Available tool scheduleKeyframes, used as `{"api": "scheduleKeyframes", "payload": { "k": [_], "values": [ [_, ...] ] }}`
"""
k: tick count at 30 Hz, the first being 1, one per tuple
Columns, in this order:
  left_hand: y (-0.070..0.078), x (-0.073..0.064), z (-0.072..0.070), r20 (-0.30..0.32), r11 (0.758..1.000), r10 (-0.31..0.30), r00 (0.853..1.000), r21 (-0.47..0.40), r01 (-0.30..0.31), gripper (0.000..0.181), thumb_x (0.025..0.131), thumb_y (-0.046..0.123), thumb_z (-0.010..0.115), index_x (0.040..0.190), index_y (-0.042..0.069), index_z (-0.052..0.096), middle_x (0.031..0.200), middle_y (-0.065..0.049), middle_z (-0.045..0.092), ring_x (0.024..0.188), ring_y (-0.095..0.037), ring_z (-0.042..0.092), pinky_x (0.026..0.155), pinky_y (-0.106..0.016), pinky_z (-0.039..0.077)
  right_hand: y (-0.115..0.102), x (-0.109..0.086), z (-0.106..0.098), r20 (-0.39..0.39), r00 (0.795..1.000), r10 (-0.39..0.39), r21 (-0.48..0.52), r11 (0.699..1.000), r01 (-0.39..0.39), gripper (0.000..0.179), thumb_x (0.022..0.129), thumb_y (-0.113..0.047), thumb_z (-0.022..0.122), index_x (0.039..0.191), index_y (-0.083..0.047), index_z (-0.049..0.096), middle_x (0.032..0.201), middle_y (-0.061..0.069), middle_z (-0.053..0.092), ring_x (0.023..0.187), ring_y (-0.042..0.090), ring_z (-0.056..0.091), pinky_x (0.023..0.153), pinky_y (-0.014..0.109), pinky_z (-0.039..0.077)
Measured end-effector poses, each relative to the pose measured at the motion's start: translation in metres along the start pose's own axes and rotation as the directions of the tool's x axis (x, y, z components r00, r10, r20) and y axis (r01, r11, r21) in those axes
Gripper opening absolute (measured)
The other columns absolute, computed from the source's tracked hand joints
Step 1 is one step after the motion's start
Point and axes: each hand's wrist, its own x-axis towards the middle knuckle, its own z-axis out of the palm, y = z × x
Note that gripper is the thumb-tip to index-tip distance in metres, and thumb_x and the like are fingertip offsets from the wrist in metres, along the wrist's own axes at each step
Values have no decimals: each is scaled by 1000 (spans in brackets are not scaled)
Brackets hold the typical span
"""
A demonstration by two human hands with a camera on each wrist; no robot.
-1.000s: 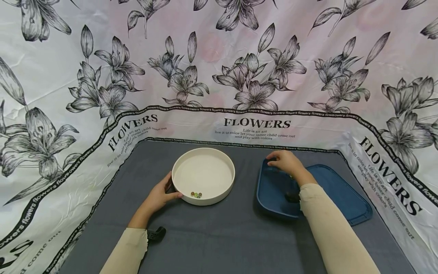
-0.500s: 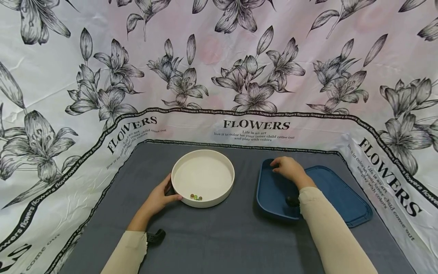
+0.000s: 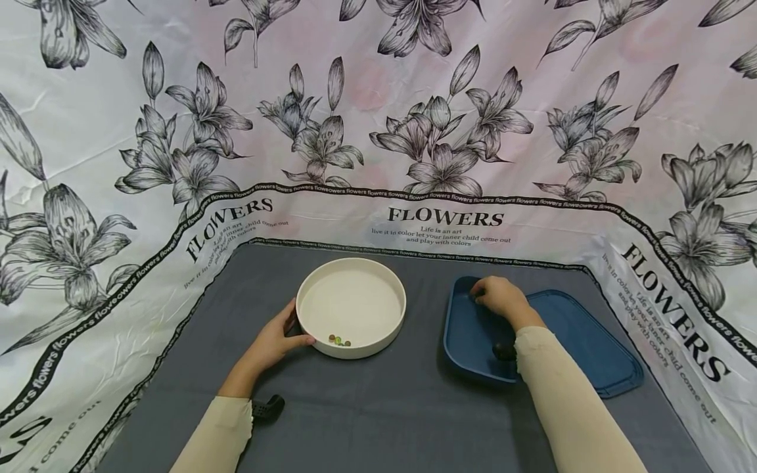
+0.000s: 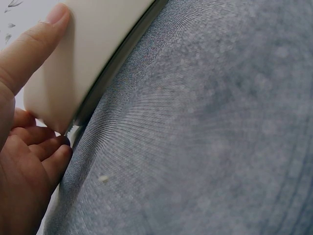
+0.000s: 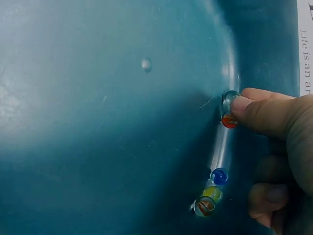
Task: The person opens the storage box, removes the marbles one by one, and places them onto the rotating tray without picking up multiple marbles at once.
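My left hand [image 3: 272, 343] grips the side of a round cream dish [image 3: 357, 295], its thumb along the outer wall and the other fingers curled by the base. A few small marbles [image 3: 339, 340] lie inside the dish near its front edge. My right hand [image 3: 501, 299] reaches into a blue tray [image 3: 458, 351] at its far end. In the right wrist view, thumb and forefinger pinch a clear marble [image 5: 229, 98] against the tray's edge, with an orange-red marble [image 5: 229, 121] touching it. A blue marble [image 5: 219, 176], a yellow marble [image 5: 213, 193] and a brown-streaked marble [image 5: 204, 206] lie along the same edge.
A flat blue lid-like piece [image 3: 591, 341] lies right of the tray, partly behind the right forearm. Dark grey cloth [image 3: 378, 420] covers the table. Behind it rises a white flower-printed sheet [image 3: 443, 164]. Black wrist devices [image 3: 269, 408] show beside the sleeves.
My right hand has moved slightly down and right from the tray's far rim into the tray, and its fingers have closed on a marble. The left hand and the dish stay put.
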Motion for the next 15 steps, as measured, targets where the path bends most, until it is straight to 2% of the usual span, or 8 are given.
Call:
{"api": "scheduleKeyframes", "payload": {
  "k": [7,12,15],
  "values": [
    [-1,0,4,30,1000,-11,999,-20,11,117,83,36,87,166,6,10,170,-18,17,154,-38,25,123,-53,28,1,-6,0,30,999,30,21,999,-30,24,96,-12,71,119,-9,75,127,20,68,110,38,65,91,59,53],
    [-1,2,1,8,1000,-4,1000,-5,4,117,82,36,87,166,7,11,170,-19,18,153,-39,26,122,-54,29,3,-2,1,23,999,23,36,999,-24,20,95,-16,72,114,-11,76,120,15,70,103,32,65,89,60,52],
    [1,2,0,10,1000,-9,1000,-7,9,118,82,36,87,166,7,11,170,-18,18,154,-39,26,123,-53,29,4,-1,1,23,1000,19,44,999,-20,18,95,-19,74,111,-13,77,113,12,71,97,28,65,85,55,54]
  ]
}}
